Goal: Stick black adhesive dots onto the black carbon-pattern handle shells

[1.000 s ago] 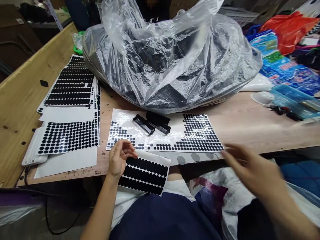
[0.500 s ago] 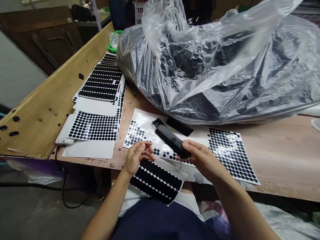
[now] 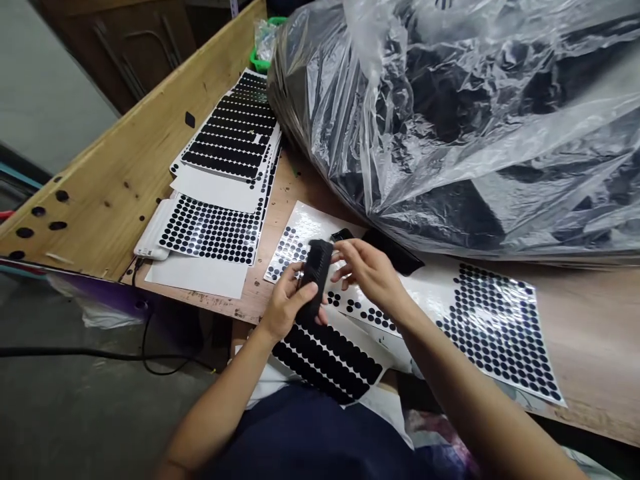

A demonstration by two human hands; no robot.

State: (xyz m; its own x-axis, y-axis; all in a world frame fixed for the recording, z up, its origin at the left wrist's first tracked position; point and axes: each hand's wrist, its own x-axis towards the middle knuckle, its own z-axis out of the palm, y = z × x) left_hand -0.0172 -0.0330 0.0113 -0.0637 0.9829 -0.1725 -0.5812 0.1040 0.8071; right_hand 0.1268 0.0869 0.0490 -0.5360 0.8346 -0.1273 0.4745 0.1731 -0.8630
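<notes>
A long black plastic casing (image 3: 316,277) stands tilted in my left hand (image 3: 290,303), the thumb across its front and the fingers behind it. Beside its upper end is my right hand (image 3: 370,273), fingers apart and slightly bent; whether a fingertip touches the casing I cannot tell. Under my hands, a sheet of large black round stickers (image 3: 335,367) lies across my lap at the table edge. Behind them a glossy sheet of small black dots (image 3: 495,327) spreads over the table. On it rests a black plastic piece (image 3: 395,252), with another dark part (image 3: 343,235) partly hidden by my right hand.
A big clear plastic bag (image 3: 450,147) full of dark items fills the back of the table (image 3: 595,313). At left, stacked sticker sheets (image 3: 215,227) lie by a white power strip (image 3: 154,230) and a wooden side board (image 3: 125,173). A green basket (image 3: 260,63) stands behind.
The black casing has passed from my right hand to my left and is now more upright. My right hand has let go and sits beside its top. The view has shifted.
</notes>
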